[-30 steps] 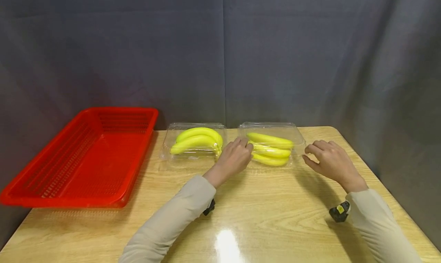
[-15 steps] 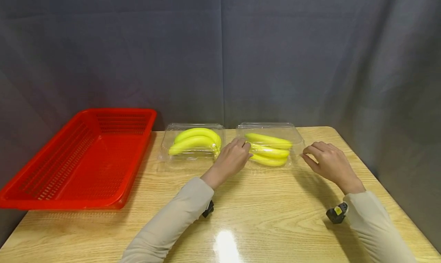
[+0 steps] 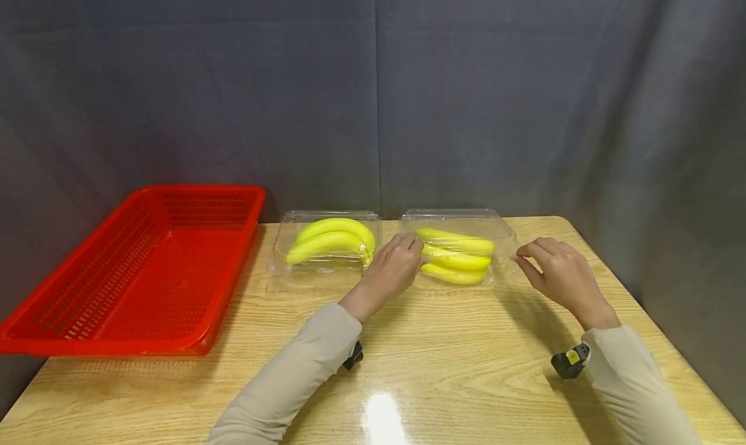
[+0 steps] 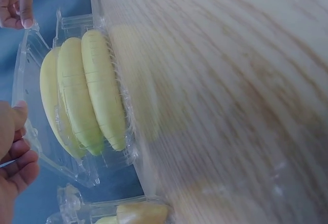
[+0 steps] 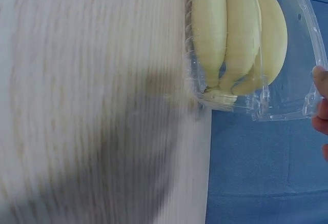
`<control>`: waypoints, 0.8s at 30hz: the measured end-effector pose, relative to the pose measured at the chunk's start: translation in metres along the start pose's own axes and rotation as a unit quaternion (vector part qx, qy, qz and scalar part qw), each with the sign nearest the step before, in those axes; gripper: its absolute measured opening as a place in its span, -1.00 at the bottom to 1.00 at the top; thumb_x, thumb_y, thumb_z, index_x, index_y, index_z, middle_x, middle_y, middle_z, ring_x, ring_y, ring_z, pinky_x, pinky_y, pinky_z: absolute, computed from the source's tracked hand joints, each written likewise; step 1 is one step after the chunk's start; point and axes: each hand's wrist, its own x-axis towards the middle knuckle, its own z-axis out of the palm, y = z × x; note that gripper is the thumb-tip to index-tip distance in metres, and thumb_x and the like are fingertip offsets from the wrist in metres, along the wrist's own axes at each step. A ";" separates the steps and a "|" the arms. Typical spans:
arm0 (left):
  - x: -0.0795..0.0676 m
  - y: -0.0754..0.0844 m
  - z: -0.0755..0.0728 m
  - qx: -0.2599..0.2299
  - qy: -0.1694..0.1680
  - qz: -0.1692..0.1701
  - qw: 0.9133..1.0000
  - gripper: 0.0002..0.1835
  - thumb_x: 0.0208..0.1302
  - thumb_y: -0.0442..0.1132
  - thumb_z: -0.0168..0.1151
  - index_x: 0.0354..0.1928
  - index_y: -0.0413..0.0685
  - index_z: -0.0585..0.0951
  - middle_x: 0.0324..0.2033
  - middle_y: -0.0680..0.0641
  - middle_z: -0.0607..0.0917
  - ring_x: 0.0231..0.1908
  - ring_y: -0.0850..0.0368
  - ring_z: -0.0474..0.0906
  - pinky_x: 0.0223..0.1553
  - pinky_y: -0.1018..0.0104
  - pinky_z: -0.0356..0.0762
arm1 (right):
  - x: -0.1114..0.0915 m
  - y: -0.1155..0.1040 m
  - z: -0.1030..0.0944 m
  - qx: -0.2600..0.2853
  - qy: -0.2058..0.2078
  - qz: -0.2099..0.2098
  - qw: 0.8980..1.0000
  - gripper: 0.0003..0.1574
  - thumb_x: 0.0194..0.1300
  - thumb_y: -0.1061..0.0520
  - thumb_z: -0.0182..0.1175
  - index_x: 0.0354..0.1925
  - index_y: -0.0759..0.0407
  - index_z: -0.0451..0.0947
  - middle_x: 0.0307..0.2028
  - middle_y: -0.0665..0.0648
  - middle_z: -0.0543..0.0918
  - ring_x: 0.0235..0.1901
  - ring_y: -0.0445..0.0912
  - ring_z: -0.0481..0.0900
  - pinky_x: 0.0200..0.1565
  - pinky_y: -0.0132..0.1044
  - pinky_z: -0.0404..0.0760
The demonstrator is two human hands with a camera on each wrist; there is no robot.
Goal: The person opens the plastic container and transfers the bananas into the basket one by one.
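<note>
In the head view, a clear plastic clamshell container (image 3: 502,228) with several yellow bananas (image 3: 457,260) stands at the back of the table. Its lid (image 5: 313,26) is tilted up, apart from the base along the front, as both wrist views show. My left hand (image 3: 394,265) pinches the lid's edge at its left end, partly covering the banana ends in the head view. At the opposite end, my right hand (image 3: 556,270) pinches the lid's corner between thumb and fingertips. The bananas lie side by side in the base.
A second clear clamshell container (image 3: 285,228) with bananas (image 3: 332,241) stands left of the first, close beside my left hand. A red slotted plastic basket (image 3: 204,338) occupies the left side of the wooden table (image 3: 466,367). Dark grey cloth (image 3: 495,108) hangs behind and at the right.
My right fingertips have risen slightly at the lid's corner. The left hand keeps nearly the same place, and the containers and basket stay put.
</note>
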 end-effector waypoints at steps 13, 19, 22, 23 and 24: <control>0.005 -0.003 -0.007 -0.058 0.017 -0.013 0.998 -0.77 0.36 -0.19 0.22 -0.31 -0.25 0.55 -0.44 -0.06 0.48 -0.40 0.09 0.41 -0.30 0.37 0.46 | 0.012 0.004 -0.008 0.021 0.023 0.010 0.999 -0.47 0.46 -0.13 0.03 -0.41 0.26 0.60 -0.50 0.14 0.60 -0.56 0.02 0.53 -0.53 -0.10 0.48; 0.007 -0.004 -0.011 -0.074 0.027 -0.017 0.997 -0.76 0.37 -0.19 0.21 -0.34 -0.25 0.53 -0.41 -0.09 0.50 -0.36 0.06 0.43 -0.27 0.38 0.49 | 0.014 0.002 -0.009 0.024 0.031 0.030 0.999 -0.85 0.05 0.26 0.40 -0.39 0.28 0.60 -0.48 0.15 0.62 -0.53 0.02 0.54 -0.51 -0.10 0.48; 0.007 -0.004 -0.012 -0.091 0.038 -0.023 0.995 -0.77 0.36 -0.20 0.22 -0.37 -0.24 0.51 -0.42 -0.08 0.47 -0.38 0.07 0.40 -0.31 0.39 0.48 | 0.016 0.000 -0.010 0.022 0.034 0.043 0.998 -0.75 -0.10 0.37 0.45 -0.38 0.30 0.60 -0.47 0.16 0.62 -0.52 0.02 0.55 -0.51 -0.11 0.49; 0.007 -0.004 -0.013 -0.100 0.043 -0.027 0.994 -0.77 0.36 -0.21 0.23 -0.37 -0.23 0.51 -0.42 -0.08 0.46 -0.39 0.08 0.39 -0.32 0.40 0.47 | 0.016 -0.001 -0.011 0.021 0.035 0.046 0.998 -0.74 -0.10 0.38 0.45 -0.39 0.30 0.60 -0.47 0.17 0.62 -0.52 0.02 0.55 -0.52 -0.11 0.49; 0.007 -0.004 -0.013 -0.108 0.048 -0.030 0.993 -0.77 0.35 -0.21 0.23 -0.38 -0.22 0.50 -0.42 -0.08 0.45 -0.39 0.08 0.38 -0.33 0.39 0.47 | 0.016 -0.001 -0.011 0.021 0.037 0.050 0.998 -0.74 -0.11 0.39 0.46 -0.39 0.30 0.60 -0.47 0.17 0.62 -0.52 0.02 0.55 -0.51 -0.11 0.49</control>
